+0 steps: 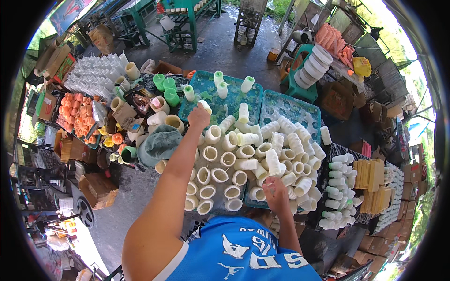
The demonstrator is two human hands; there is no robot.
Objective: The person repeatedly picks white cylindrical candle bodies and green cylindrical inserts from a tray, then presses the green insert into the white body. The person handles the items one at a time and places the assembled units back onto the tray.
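**Hand and Mould Positions at the Tray Table**

Right hand point(276, 194): low over the near edge of the blue tray point(300, 110), fingers curled down among the loose cream tubes point(281, 159). Grip hidden by the back of the hand; whether anything is pinched cannot be told. Kept near, probably to steady or sort the tumbled pile.

Left hand point(199, 117): stretched far forward, fingers closed around one cream tube point(205, 106), held above the far part of the green tray point(206, 86). Long reach explained by the tray's distance from the body.

Upright cream cups point(208, 175): set in rows between the two arms, open mouths up, likely so that the hollows stay accessible. Tubes to the right: lying on their sides, piled across the blue tray's round sockets.

Green-filled moulds point(188, 92): standing upright at the far side of the green tray, apparently kept vertical to hold their contents.

Left of the arm: grey-green cap point(161, 143), green cups point(165, 84), orange figures point(75, 112). Right: yellow blocks point(368, 175), stacked on edge. Beyond: wet concrete floor point(220, 47) and green workbench point(187, 18).
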